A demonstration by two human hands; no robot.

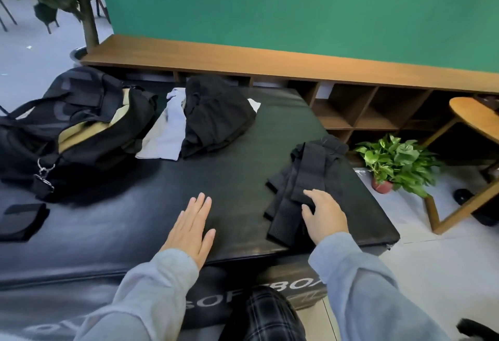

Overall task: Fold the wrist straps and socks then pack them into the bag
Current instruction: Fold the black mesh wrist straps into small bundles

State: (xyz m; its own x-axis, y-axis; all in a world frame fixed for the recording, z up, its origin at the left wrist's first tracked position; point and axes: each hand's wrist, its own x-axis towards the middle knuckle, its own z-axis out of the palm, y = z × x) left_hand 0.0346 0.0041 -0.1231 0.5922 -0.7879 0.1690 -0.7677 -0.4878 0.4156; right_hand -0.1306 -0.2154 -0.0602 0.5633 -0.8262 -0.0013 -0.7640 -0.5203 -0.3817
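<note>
the left hand (190, 228) lies flat, fingers straight, on the smooth black padded table (237, 178). the right hand (322, 215) rests with fingers curled on a pile of black perforated straps (299, 187). far left of both hands sits one black-and-tan bag (78, 122). partial white lettering "sof…boa" shows on the table's side.
</note>
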